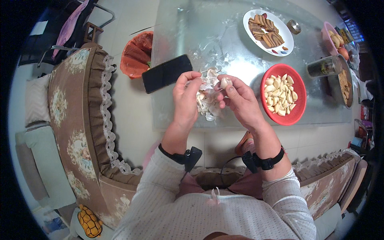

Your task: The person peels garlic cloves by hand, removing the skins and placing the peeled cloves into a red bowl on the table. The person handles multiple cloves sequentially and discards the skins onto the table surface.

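My right hand pinches a partly skinned piece of garlic between thumb and forefinger, its other fingers curled below. Just left of it, my left hand has its thumb and forefinger drawn together on a bit of pale garlic skin; its inner fingers are partly hidden. Beneath both hands a heap of papery garlic peelings lies on the glass-topped table. Right of my right hand stands a red plastic basket holding many peeled garlic cloves.
A black smartphone lies at the table's left edge, beside a red-lined bin. Farther back are a white plate of striped slices and a small round metal container. A glass jar lies at the right near a metal bowl.
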